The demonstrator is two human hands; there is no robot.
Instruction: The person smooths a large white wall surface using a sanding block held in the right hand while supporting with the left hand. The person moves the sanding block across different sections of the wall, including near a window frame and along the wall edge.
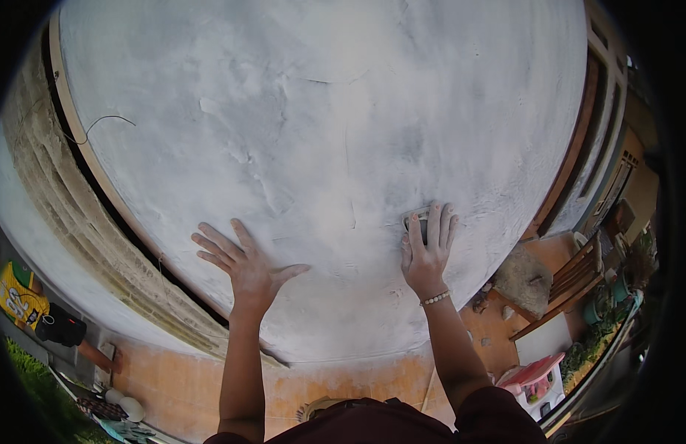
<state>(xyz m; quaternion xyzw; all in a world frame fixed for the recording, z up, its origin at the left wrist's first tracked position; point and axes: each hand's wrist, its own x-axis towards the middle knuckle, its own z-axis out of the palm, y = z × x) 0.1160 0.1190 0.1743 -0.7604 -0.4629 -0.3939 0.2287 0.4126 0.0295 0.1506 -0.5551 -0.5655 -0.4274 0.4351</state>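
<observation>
We see both of our bare hands raised against a wall with patchy white and grey plaster, whose top runs out of view. Our left hand is empty, its fingers fanned and its thumb pointing right; the palm faces the wall, so we cannot make out how much of it touches. Our right hand grasps a small dark block and holds it to the wall, right of centre. The fingers lie over the block, so only its upper left corner and a strip between two fingers show (we cannot tell its full shape, and its underside is hidden). A beaded bracelet circles that wrist, and a dark sleeve is cut off by the lower edge. Fine cracks and ridges mark the plaster, some fading into pale smears. At the left a thin wire curls out over the wall, its other end lost near the dark gap. Beyond, a person in a yellow top is squeezed small by the bent rim. On the right, past the orange floor, a grey slab partly hides a wooden bench, and a pink item is too small to identify.
</observation>
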